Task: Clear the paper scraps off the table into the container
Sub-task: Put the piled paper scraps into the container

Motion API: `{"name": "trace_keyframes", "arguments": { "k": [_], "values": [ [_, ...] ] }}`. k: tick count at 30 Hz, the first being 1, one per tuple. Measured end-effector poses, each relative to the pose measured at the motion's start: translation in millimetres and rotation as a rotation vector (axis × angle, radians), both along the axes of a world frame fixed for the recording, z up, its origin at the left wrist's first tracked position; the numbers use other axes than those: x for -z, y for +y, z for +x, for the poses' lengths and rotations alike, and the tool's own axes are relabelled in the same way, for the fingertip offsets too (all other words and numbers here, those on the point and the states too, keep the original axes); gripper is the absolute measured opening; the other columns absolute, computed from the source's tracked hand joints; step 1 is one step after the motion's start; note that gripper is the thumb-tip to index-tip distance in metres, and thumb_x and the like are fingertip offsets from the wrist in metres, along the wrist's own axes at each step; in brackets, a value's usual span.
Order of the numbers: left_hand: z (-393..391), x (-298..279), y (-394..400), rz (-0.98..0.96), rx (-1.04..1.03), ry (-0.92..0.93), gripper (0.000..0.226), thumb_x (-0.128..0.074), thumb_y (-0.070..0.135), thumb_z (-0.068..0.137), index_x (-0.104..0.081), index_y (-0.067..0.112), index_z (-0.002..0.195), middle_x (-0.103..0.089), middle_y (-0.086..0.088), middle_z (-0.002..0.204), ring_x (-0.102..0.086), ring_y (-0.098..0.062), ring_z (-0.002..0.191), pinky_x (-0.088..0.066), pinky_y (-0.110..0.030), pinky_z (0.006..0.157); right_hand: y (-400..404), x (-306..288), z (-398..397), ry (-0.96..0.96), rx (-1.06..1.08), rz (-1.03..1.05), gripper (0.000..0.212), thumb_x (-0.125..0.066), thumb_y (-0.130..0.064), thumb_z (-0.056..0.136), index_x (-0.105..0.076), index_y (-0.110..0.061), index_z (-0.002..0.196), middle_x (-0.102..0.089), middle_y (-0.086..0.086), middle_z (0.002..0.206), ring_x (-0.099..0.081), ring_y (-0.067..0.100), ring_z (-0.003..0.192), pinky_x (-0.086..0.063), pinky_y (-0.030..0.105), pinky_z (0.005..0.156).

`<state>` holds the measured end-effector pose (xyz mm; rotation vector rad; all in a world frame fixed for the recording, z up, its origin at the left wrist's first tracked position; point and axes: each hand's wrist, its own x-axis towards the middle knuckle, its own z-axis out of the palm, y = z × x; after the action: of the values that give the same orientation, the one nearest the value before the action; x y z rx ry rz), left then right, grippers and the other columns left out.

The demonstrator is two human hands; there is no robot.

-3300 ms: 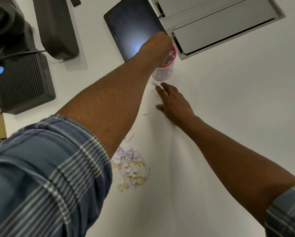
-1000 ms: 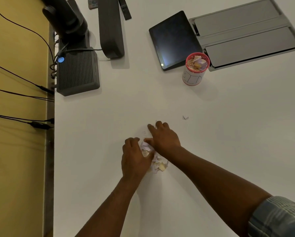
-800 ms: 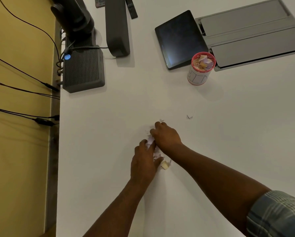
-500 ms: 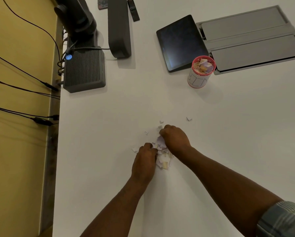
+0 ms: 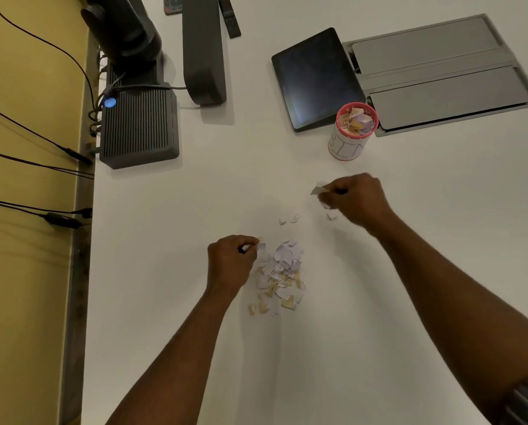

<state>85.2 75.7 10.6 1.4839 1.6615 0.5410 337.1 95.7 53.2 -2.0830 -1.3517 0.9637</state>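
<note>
Container (image 5: pixel 353 130) nearly full; scrap pile (image 5: pixel 279 276) left on bench. Right hand (image 5: pixel 354 199) and left hand (image 5: pixel 230 260) fingers pinch scraps.

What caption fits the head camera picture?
Right hand lifts paper scraps toward the red-rimmed cup; left hand pinches at the pile.

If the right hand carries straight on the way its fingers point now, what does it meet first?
The right hand, closed on paper scraps, points left across the bare white table. Nothing seems to lie close ahead; the ribbed dark box sits farther left, likely off-line.
</note>
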Motion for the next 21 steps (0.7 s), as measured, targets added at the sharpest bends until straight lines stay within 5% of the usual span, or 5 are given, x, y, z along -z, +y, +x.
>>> {"name": "trace_keyframes", "arguments": {
  "k": [6, 11, 17, 21],
  "values": [
    [-5.1, -3.1, 9.8, -0.124, -0.026, -0.054, 0.006, -0.071, 0.009, 0.082, -0.074, 0.014, 0.083, -0.072, 0.001, 0.073, -0.071, -0.016, 0.065, -0.055, -0.019, 0.064, 59.6, -28.0, 49.3, -0.098, 0.059, -0.018, 0.023, -0.074, -0.019, 0.08, -0.073, -0.007, 0.1, -0.069, 0.009, 0.108, -0.059, 0.017, 0.096, -0.049, 0.032, 0.089],
    [-3.8, -2.6, 7.6, -0.156, -0.044, -0.05, 0.006, -0.071, 0.01, 0.081, -0.074, 0.015, 0.082, -0.073, -0.002, 0.073, -0.071, -0.016, 0.065, -0.055, -0.021, 0.065, 115.0, -29.4, 89.5, -0.158, 0.102, -0.124, 0.039, -0.077, -0.02, 0.077, -0.067, -0.002, 0.11, -0.066, 0.014, 0.11, -0.063, 0.026, 0.099, -0.053, 0.036, 0.087],
    [1.2, -3.8, 5.8, -0.158, -0.026, -0.011, 0.004, -0.072, 0.013, 0.081, -0.074, 0.016, 0.082, -0.072, 0.001, 0.072, -0.07, -0.014, 0.067, -0.053, -0.012, 0.061, 148.8, -18.9, 89.2, -0.624, -0.106, -0.159, 0.039, -0.071, -0.026, 0.084, -0.064, 0.005, 0.106, -0.058, 0.016, 0.084, -0.056, 0.029, 0.078, -0.049, 0.037, 0.081],
    [6.9, -5.0, 8.6, -0.119, 0.015, 0.018, 0.006, -0.071, 0.013, 0.081, -0.075, 0.014, 0.086, -0.072, 0.001, 0.076, -0.069, -0.013, 0.07, -0.054, -0.018, 0.068, 159.0, -7.7, 68.6, -0.72, -0.177, -0.181, 0.037, -0.069, -0.017, 0.084, -0.057, 0.005, 0.11, -0.054, 0.018, 0.087, -0.059, 0.035, 0.086, -0.051, 0.042, 0.082]
  ]
}}
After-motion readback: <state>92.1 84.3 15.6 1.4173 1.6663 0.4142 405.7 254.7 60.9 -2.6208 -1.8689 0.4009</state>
